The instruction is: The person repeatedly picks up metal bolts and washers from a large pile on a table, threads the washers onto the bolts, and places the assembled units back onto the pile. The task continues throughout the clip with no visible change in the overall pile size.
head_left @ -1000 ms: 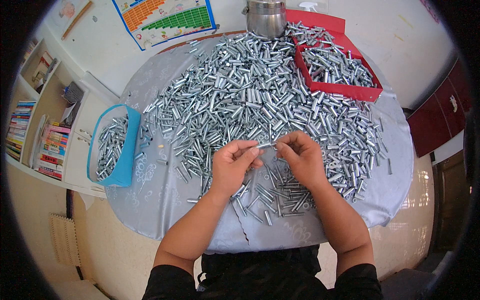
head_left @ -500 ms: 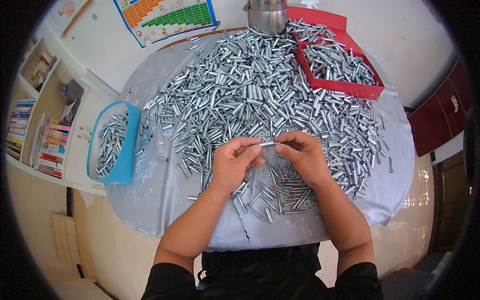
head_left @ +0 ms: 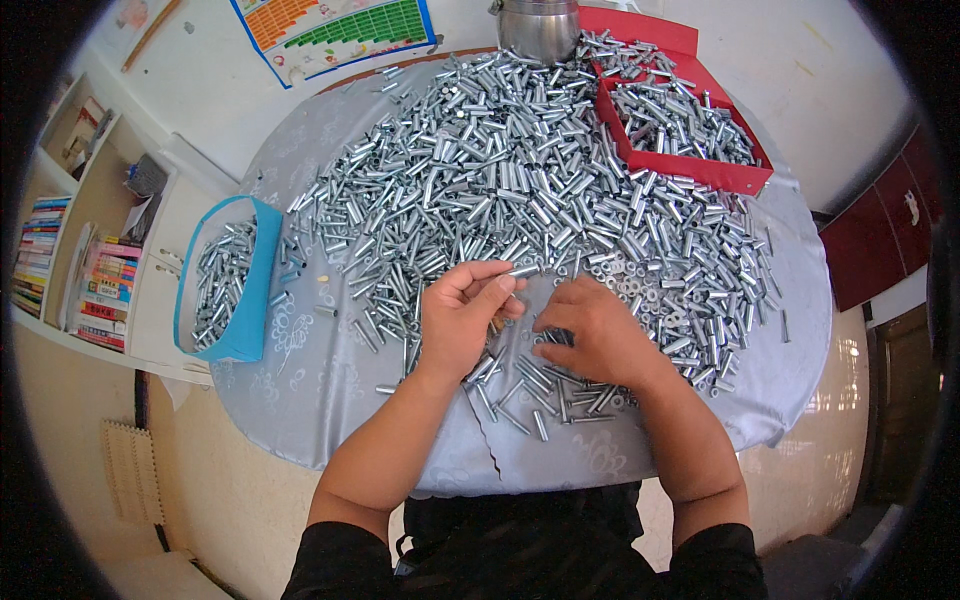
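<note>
Left hand is up off the cloth, palm turned inward, fingers curled around one short shiny metal tube, its end poking out past the fingertips toward the far side. Right hand is low, knuckles up, fingers bent down into the near edge of the heap, resting on the loose tubes there; whether it grips one I cannot tell, the back of the hand hides the fingertips.

The heap of tubes is big: hundreds of smooth, bright cylinders, all much the same length, lying every which way across a round table under a grey satin cloth with a faint flower pattern. A scatter of small flat washers sits just to the right of the hands.

Left, at the table's rim, a blue bin holds more tubes, laid roughly in line. Far right, a red cardboard box, lid up, is filled with the same parts. At the far edge stands a round steel pot, tubes piled against its base. Bookshelves with coloured spines stand off to the left.
</note>
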### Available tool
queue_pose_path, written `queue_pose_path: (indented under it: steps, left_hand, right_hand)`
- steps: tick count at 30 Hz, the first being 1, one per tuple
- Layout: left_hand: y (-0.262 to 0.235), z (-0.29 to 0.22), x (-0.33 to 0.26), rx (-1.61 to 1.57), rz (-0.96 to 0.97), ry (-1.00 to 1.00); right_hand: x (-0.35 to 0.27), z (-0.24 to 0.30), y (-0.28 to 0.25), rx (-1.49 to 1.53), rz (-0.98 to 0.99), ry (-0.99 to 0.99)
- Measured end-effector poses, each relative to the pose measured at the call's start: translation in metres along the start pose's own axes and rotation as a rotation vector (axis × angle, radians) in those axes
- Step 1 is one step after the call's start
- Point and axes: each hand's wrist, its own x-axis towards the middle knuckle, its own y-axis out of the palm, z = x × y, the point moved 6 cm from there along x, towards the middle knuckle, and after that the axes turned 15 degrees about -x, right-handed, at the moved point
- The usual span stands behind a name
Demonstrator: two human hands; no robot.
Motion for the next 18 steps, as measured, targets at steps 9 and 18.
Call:
queue_pose_path:
  steps: [9,18]
  left_hand:
    - [0.0,0.005,-0.002,-0.002,0.012,-0.021]
    - [0.0,0.004,-0.001,0.008,-0.002,-0.031]
  right_hand:
    - [-0.004,0.006,0.009,-0.187,0.054,-0.033]
    - [-0.003,-0.022,0.002,0.185,-0.127,0.259]
